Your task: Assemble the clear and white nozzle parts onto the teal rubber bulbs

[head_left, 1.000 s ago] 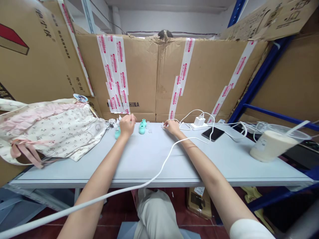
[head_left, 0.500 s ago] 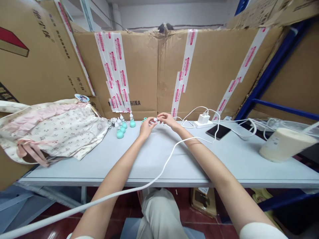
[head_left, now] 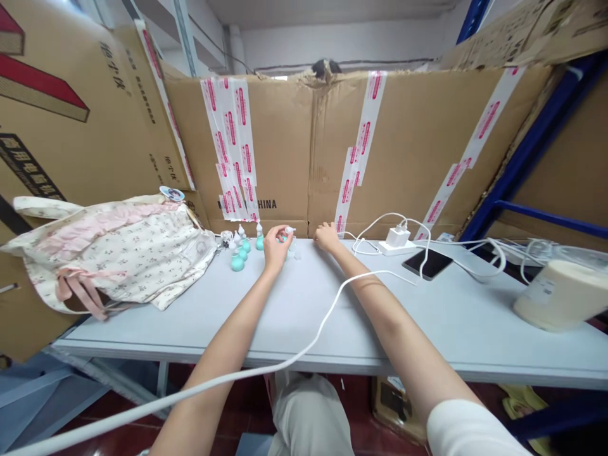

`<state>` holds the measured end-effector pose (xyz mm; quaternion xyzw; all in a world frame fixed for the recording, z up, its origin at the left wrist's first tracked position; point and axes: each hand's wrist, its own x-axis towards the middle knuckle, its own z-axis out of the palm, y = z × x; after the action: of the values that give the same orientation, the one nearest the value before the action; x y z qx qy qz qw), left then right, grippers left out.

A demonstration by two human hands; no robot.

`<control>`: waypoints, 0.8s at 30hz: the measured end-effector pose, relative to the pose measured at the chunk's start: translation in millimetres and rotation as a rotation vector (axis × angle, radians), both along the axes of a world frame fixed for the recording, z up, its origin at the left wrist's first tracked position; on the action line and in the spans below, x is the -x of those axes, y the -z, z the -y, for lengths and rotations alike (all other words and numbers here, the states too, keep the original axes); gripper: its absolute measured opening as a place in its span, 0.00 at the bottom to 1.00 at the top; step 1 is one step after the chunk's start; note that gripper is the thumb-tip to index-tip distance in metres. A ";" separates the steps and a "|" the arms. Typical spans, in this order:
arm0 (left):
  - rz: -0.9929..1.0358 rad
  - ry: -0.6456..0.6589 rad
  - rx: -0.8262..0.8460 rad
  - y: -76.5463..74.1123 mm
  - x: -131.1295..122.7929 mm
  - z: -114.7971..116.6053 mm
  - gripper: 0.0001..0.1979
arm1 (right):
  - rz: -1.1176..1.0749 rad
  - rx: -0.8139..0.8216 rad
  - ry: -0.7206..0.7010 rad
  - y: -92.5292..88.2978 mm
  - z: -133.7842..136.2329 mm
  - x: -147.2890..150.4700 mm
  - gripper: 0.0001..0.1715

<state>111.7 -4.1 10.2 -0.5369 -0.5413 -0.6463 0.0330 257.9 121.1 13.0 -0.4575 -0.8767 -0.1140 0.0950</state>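
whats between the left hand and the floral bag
The head view shows small teal bottles, some with whitish tops, and, by the floral bag, a shiny clump.

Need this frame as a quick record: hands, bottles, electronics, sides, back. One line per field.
left hand: pinching a small white cap
right hand: at the table's back edge; whether it holds anything is unclear
bottles: teal bottles left of the left hand, some with white pointed tops
electronics: phone, screen dark; white charger on a power strip
left side: floral bag
right side: cup
back: taped cardboard
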 end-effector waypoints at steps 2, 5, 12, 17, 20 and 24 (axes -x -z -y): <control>-0.021 0.009 -0.006 -1.7 0.5 -0.2 0.08 | -0.004 -0.007 -0.003 0.8 -0.4 2.7 0.08; -0.004 0.006 0.017 -5.4 -0.4 2.2 0.09 | -0.023 -0.015 -0.008 -0.9 -1.7 4.9 0.06; -0.108 0.026 0.095 -8.7 -11.3 10.8 0.07 | -0.299 0.115 -0.128 -27.3 9.0 -7.0 0.13; -0.252 0.228 0.373 13.5 -15.1 0.8 0.07 | -0.628 0.324 -0.351 -33.0 43.0 -34.2 0.14; -0.232 0.380 0.467 25.8 -15.7 -4.1 0.09 | -0.635 0.285 -0.371 -21.5 62.8 -44.6 0.11; -0.248 0.475 0.459 31.0 -15.5 -4.1 0.11 | -0.677 0.302 -0.357 4.7 78.6 -46.9 0.08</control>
<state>127.1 -0.1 -20.8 -0.7156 -0.5244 -0.4273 -0.1742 304.8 42.5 8.3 -0.3188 -0.8684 0.1911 0.3281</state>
